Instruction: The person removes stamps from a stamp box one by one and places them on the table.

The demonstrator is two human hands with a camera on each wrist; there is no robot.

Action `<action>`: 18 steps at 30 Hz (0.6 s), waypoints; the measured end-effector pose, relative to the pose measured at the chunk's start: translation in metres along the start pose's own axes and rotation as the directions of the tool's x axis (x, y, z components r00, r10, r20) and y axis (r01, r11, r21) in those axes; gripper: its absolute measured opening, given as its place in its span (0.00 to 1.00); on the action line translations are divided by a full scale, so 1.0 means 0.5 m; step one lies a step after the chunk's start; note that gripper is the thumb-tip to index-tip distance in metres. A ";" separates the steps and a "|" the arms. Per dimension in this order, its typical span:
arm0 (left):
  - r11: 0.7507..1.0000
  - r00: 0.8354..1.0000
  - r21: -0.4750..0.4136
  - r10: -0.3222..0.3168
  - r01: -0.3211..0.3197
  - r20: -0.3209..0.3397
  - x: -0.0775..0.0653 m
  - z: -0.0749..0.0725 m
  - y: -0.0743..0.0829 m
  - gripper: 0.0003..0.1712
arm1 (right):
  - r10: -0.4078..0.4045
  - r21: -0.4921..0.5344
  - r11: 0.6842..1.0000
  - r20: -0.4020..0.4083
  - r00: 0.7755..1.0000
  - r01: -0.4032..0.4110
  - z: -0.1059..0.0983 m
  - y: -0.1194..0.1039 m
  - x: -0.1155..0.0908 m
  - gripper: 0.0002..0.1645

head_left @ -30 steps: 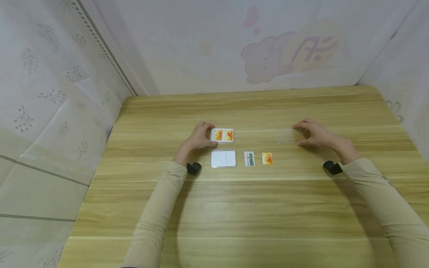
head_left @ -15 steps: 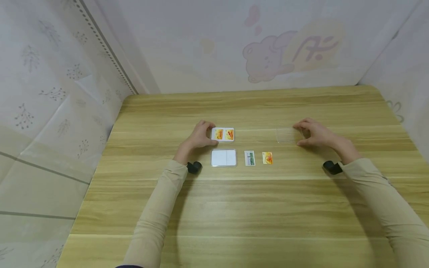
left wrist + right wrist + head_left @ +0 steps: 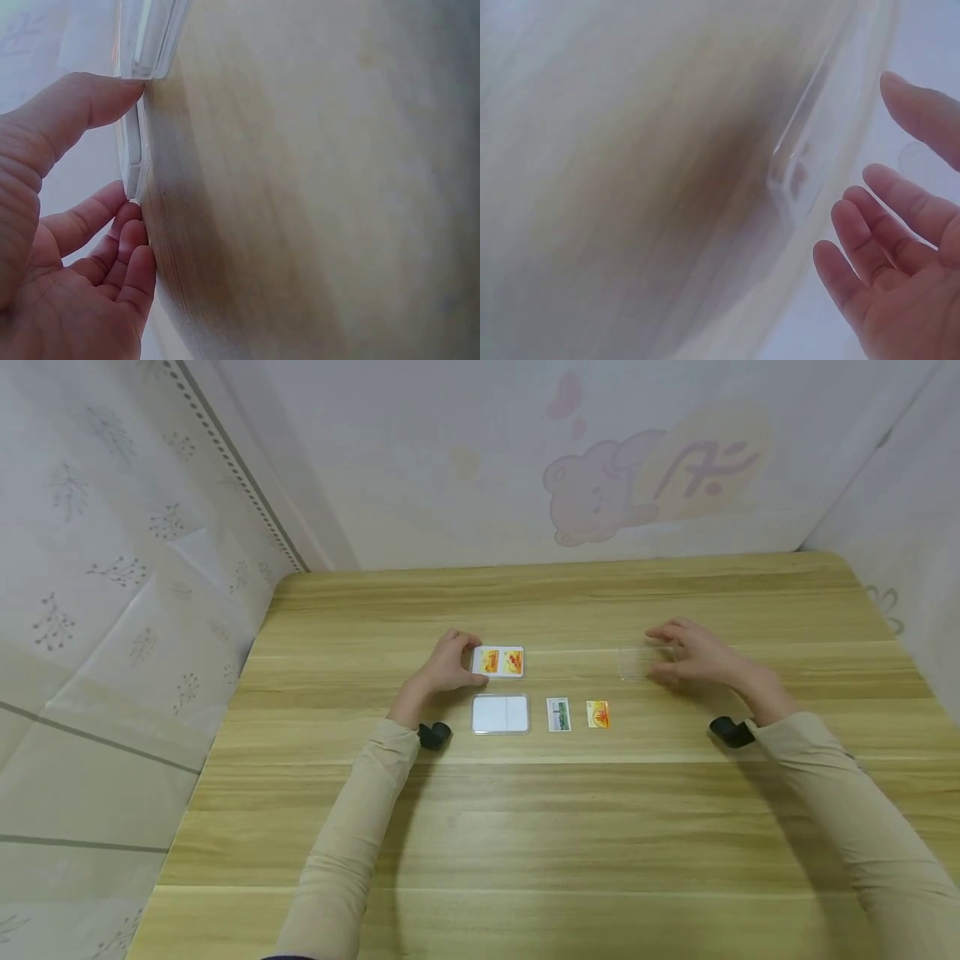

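My left hand point(image 3: 448, 664) holds a small flat clear case point(image 3: 477, 661) by its left end, thumb at the near edge and fingers at the far edge. Two orange-yellow stamps point(image 3: 489, 661) lie side by side in its white insert. The left wrist view shows the thumb and a fingertip against the case edge point(image 3: 134, 146). At the right, a transparent lid-like piece point(image 3: 634, 664) lies flat on the table. My right hand point(image 3: 697, 653) hovers over its right end, fingers spread; in the right wrist view the fingers point(image 3: 853, 232) are apart from the clear piece point(image 3: 802, 161).
A second clear case point(image 3: 498, 714) with a white divided insert lies just nearer than the held one. To its right are a green-and-grey stamp point(image 3: 558, 714) and an orange stamp point(image 3: 597, 714). Curtains with prints point(image 3: 450, 510) stand behind the wooden table point(image 3: 525, 843).
My right hand has let go of the clear piece's right end and shifted slightly left above it. The clear piece lies where it was. The left hand and its case have not moved.
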State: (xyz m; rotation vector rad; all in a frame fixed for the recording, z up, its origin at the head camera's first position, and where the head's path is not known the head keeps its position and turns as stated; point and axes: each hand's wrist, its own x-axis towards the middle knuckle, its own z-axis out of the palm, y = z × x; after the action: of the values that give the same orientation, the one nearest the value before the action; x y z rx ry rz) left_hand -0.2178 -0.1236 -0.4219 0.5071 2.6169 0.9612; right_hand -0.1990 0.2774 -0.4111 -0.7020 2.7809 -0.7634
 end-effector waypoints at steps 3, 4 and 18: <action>1.000 1.000 0.005 0.000 0.000 0.000 0.001 0.000 -0.001 0.37 | -0.054 -0.029 0.998 -0.028 0.998 0.053 0.002 -0.010 0.007 0.32; 1.000 1.000 0.005 -0.001 0.001 0.000 0.001 0.000 -0.001 0.37 | -0.071 -0.036 0.997 -0.034 0.997 0.070 0.002 -0.014 0.010 0.31; 1.000 1.000 -0.011 -0.001 0.001 -0.001 -0.001 0.001 0.002 0.36 | -0.140 -0.010 0.990 -0.070 0.988 0.140 0.022 -0.056 0.052 0.25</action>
State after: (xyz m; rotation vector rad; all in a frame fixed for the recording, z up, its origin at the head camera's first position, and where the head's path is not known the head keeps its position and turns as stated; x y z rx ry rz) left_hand -0.2170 -0.1230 -0.4216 0.5034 2.6107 0.9749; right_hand -0.2077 0.2389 -0.4069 -0.8966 2.8208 -0.8221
